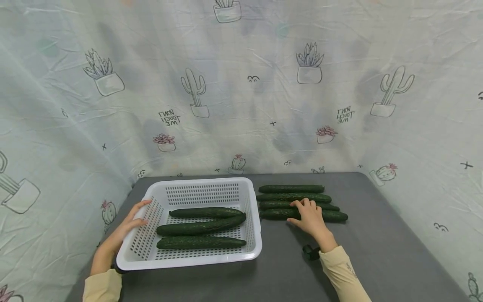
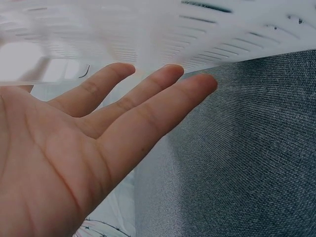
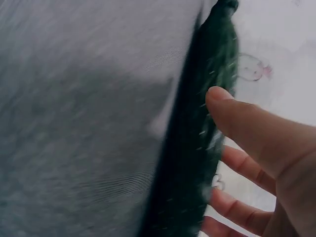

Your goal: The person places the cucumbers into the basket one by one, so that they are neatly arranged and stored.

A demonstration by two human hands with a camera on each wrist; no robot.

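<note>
A white perforated plastic basket (image 1: 188, 263) holds three dark green cucumbers, among them a front cucumber (image 1: 201, 243). My left hand (image 1: 122, 228) holds the basket's left side, thumb and a finger over the rim. In the left wrist view, the other fingers (image 2: 153, 111) stretch along the outside of the basket, tips right at it. To the right, several cucumbers lie side by side on the table. My right hand (image 1: 311, 218) grips the nearest cucumber (image 1: 333, 216). In the right wrist view the thumb lies on this cucumber (image 3: 190, 148), and fingertips are hidden behind it.
The dark grey table (image 1: 377, 243) reaches back to a pale curtain (image 1: 241, 92) printed with potted cacti, which also hangs at both sides. A back cucumber (image 1: 292, 188) lies farthest away in the row. A small black device (image 1: 311, 252) sits by the right wrist.
</note>
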